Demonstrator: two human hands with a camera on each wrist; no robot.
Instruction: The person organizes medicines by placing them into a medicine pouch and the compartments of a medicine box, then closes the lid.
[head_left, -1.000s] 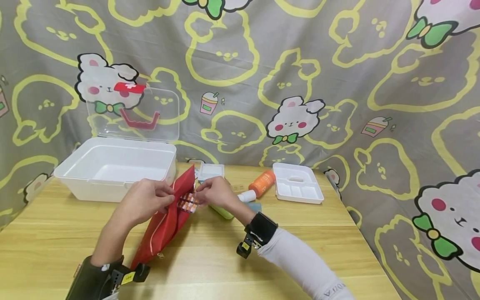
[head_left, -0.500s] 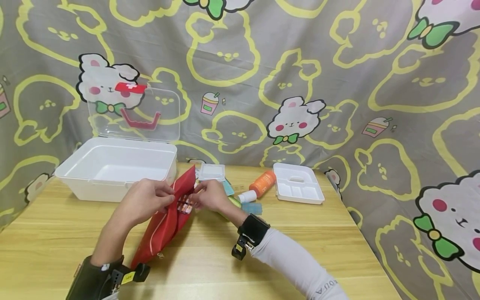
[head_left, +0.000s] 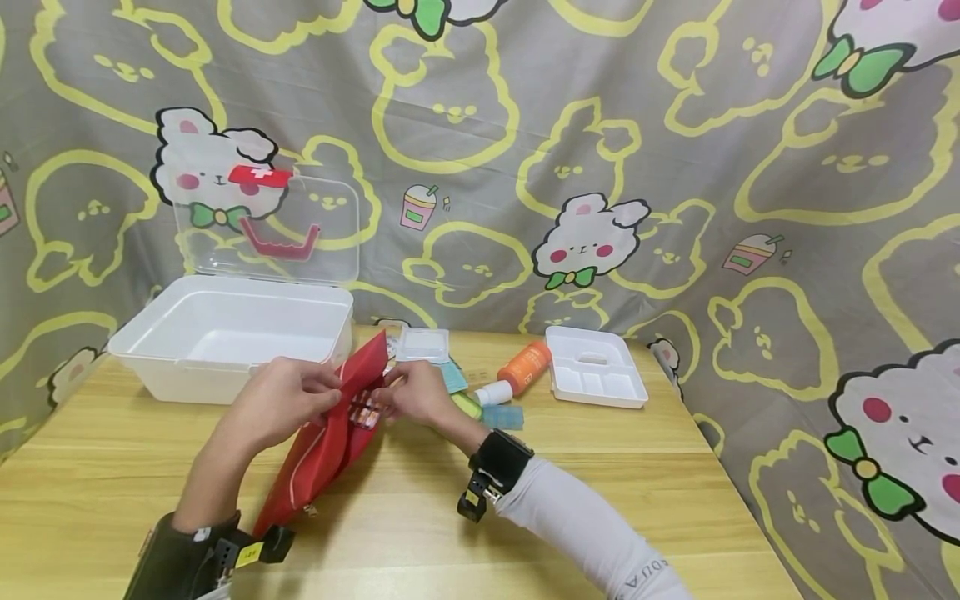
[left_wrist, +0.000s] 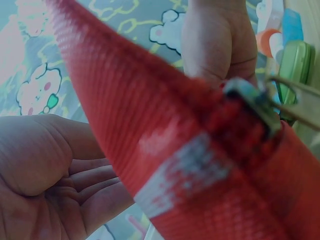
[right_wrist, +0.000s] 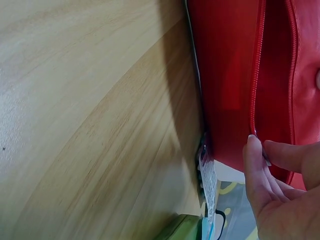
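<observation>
A red zippered pouch [head_left: 318,454] stands tilted on its edge on the table. My left hand [head_left: 281,404] grips its upper edge, fingertips on the red fabric. At the zipper's end, the thumb and index finger of my right hand [right_wrist: 285,185] pinch the small zipper pull [right_wrist: 265,157]. In the right wrist view the zipper's two rows of teeth [right_wrist: 258,60] stand apart along the pouch. Between the hands a small orange, white and dark patterned patch [head_left: 364,412] shows at the pouch; what it is, I cannot tell. The left wrist view is blurred by the close red fabric.
A white box [head_left: 225,333] with its clear lid raised stands at the back left. An orange bottle [head_left: 525,367], a green case [left_wrist: 295,70], a blue item [head_left: 502,417] and a clear square case [head_left: 423,343] lie behind my right hand. A white divided tray [head_left: 596,367] is farther right.
My right hand has moved slightly left and down along the pouch, uncovering more of the green and blue items. Less of the patterned patch shows. My left hand and the pouch have shifted slightly left.
</observation>
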